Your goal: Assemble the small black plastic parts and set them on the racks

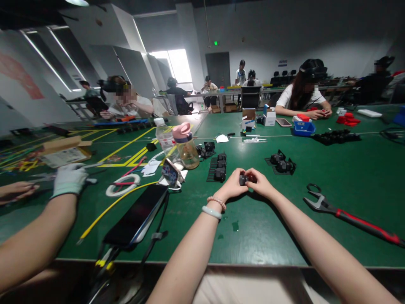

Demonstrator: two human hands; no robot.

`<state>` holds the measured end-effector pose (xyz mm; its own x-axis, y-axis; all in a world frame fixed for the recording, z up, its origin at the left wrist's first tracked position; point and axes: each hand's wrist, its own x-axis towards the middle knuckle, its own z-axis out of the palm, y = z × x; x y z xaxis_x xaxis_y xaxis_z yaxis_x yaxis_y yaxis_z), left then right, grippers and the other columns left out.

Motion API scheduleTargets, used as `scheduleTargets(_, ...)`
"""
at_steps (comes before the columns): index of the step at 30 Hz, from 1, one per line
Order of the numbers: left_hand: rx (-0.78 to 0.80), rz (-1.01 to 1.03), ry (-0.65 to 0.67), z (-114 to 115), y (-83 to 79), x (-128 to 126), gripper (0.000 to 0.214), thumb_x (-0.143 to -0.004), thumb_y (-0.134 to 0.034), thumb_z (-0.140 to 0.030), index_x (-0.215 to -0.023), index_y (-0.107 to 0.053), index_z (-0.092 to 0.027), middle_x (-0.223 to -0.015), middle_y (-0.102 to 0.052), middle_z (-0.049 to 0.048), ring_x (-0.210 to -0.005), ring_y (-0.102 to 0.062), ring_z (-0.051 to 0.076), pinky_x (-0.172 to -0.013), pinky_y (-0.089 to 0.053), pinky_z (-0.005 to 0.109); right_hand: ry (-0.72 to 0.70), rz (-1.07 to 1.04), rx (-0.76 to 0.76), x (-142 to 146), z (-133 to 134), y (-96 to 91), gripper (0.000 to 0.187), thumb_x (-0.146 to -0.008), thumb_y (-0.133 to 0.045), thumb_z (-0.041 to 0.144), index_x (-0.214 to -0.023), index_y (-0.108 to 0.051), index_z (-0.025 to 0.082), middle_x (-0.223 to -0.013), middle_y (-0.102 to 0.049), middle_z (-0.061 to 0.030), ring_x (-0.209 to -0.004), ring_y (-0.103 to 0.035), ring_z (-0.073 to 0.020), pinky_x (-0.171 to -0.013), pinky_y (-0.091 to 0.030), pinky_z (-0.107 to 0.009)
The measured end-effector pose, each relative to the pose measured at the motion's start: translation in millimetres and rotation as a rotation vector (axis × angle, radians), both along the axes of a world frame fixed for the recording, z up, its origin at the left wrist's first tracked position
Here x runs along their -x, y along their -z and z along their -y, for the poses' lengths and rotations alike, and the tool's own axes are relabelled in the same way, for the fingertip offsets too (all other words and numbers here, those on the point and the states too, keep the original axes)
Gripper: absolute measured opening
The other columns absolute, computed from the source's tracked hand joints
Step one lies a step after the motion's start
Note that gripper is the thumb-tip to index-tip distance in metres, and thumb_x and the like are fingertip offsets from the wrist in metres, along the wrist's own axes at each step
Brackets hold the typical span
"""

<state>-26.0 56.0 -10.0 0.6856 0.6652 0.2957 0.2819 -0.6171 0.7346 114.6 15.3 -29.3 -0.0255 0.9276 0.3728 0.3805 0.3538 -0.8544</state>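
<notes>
Over the green table, both my hands meet around a small black part [243,180], too covered by fingers to name its kind. My left hand [233,182], with a beaded bracelet and a pale bangle at the wrist, closes on its left side. From the right, my right hand [257,181] pinches the same part. Left of my hands, a group of black plastic parts [217,168] rests beside a comb-like strip. Similar black parts [281,162] lie beyond my right hand.
Adjustable pliers [348,217] lie at right. Left are a phone [137,215], a yellow cable [110,207], a tape roll [122,185] and a drink bottle [187,150]. A co-worker's gloved hand [68,179] works at far left. A blue bin [303,128] stands farther back.
</notes>
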Motion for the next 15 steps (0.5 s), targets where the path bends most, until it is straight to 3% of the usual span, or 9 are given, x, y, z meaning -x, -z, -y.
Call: scheduleTargets(15, -0.024, -0.02, -0.005, -0.4, 4.5, 1.0, 0.048, -0.056, -0.055, -0.014, -0.101, -0.038, -0.015, -0.096, -0.044, 0.0048, -0.086, -0.043, 0.016, -0.077, -0.037, 0.03, 0.018, -0.011, 0.036, -1.0, 0.4, 2.7, 0.023, -0.063, -0.048, 0.022, -0.085, -0.051, 0.017, -0.078, -0.056, -0.0001, -0.07, -0.05, -0.0122, -0.067, -0.04, -0.026)
